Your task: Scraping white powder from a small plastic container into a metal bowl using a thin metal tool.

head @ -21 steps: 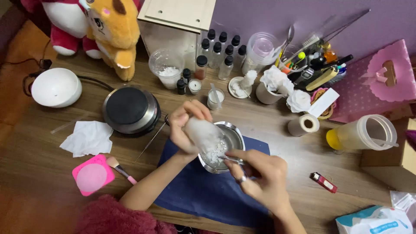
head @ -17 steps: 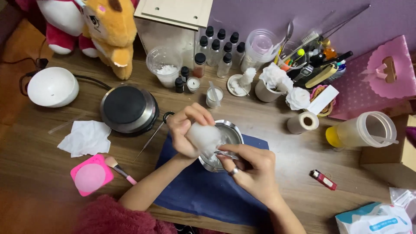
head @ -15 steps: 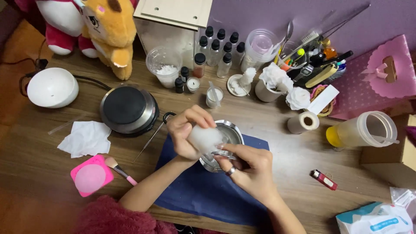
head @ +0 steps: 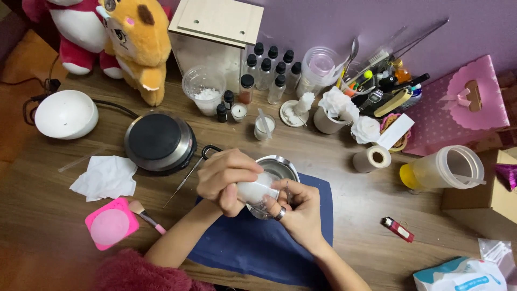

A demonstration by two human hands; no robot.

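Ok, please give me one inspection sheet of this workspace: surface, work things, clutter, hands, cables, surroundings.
Surface: wooden table, with a dark blue cloth under the hands.
Work things: frosted white cup tilted over a metal bowl.
Clutter: round hot plate, tissue, pink mould, small brush, dark-capped bottles, tape roll, red lighter.
Hands: left hand grips the cup; right hand, wearing a ring, is at the cup's mouth, its tool unclear.
Cables: black cable behind the hot plate.
Surroundings: purple wall, plush toys.
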